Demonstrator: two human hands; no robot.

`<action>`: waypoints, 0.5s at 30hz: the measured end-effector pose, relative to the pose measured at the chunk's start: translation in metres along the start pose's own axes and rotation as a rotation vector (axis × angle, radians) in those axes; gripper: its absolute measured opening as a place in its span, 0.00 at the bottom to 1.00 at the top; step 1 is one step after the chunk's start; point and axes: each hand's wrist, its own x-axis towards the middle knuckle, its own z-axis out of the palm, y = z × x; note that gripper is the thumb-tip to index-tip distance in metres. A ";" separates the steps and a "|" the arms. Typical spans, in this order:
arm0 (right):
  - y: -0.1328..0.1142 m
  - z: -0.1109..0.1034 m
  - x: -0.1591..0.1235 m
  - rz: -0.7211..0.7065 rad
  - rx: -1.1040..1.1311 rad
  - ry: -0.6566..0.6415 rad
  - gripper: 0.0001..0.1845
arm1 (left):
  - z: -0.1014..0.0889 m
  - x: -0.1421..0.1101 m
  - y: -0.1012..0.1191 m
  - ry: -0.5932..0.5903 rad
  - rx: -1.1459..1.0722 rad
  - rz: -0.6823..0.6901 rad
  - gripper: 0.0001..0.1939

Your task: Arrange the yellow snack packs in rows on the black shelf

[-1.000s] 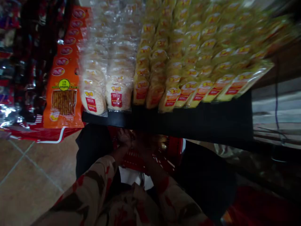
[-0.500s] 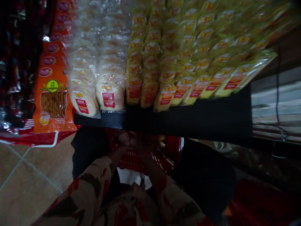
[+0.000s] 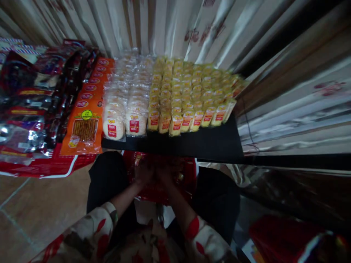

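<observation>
Both my hands are down inside a red plastic basket (image 3: 194,182) between my knees, partly under the shelf edge. My left hand (image 3: 144,171) and my right hand (image 3: 163,172) lie close together, in deep shadow. Their fingers are too dark to make out, and so is anything in them. A few small shiny packets (image 3: 180,176) show in the basket beside my right hand. Just above the basket, rows of yellow-wrapped snack packets (image 3: 177,125) stand on the black shelf (image 3: 175,146). Left of them are rows of round white rice crackers (image 3: 134,125) in clear wrappers.
An orange snack bag (image 3: 85,128) and a pile of dark glossy packages (image 3: 33,98) lie at the left, above another red basket (image 3: 55,168). Pale pleated curtain (image 3: 170,29) hangs behind the shelf. A red object (image 3: 282,237) sits at the lower right.
My view has tilted up and drawn back, so the curtain behind the shelf now shows. My hands stay in the basket, now slightly deeper in shadow.
</observation>
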 end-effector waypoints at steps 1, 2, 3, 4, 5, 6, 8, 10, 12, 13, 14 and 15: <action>-0.003 -0.005 -0.004 0.029 0.066 0.013 0.20 | -0.006 -0.005 0.001 -0.003 -0.033 0.012 0.12; -0.006 -0.009 -0.008 0.061 0.141 0.016 0.20 | -0.011 -0.011 0.002 -0.013 -0.087 0.018 0.12; -0.009 -0.014 -0.012 0.091 0.219 0.011 0.19 | -0.016 -0.016 0.002 -0.025 -0.153 0.021 0.12; -0.013 -0.019 -0.016 0.104 0.275 0.002 0.19 | -0.020 -0.020 0.001 -0.035 -0.231 0.018 0.12; -0.016 -0.023 -0.020 0.105 0.318 -0.003 0.18 | -0.024 -0.025 0.000 -0.032 -0.315 0.012 0.12; -0.020 -0.028 -0.024 0.096 0.356 -0.004 0.18 | -0.027 -0.028 -0.001 -0.020 -0.398 0.004 0.13; -0.028 -0.037 -0.033 0.085 0.475 0.004 0.20 | -0.033 -0.036 -0.003 0.023 -0.546 -0.002 0.16; -0.035 -0.044 -0.042 0.090 0.608 0.011 0.22 | -0.037 -0.043 -0.003 0.053 -0.667 0.015 0.19; -0.040 -0.051 -0.048 0.107 0.684 0.035 0.23 | -0.041 -0.051 0.000 0.058 -0.753 0.050 0.21; -0.042 -0.054 -0.051 0.115 0.700 0.052 0.22 | -0.043 -0.054 0.003 0.062 -0.780 0.061 0.23; -0.044 -0.058 -0.053 0.119 0.708 0.076 0.22 | -0.045 -0.057 0.008 0.064 -0.794 0.068 0.24; -0.047 -0.063 -0.054 0.119 0.711 0.106 0.22 | -0.047 -0.060 0.013 0.070 -0.799 0.074 0.24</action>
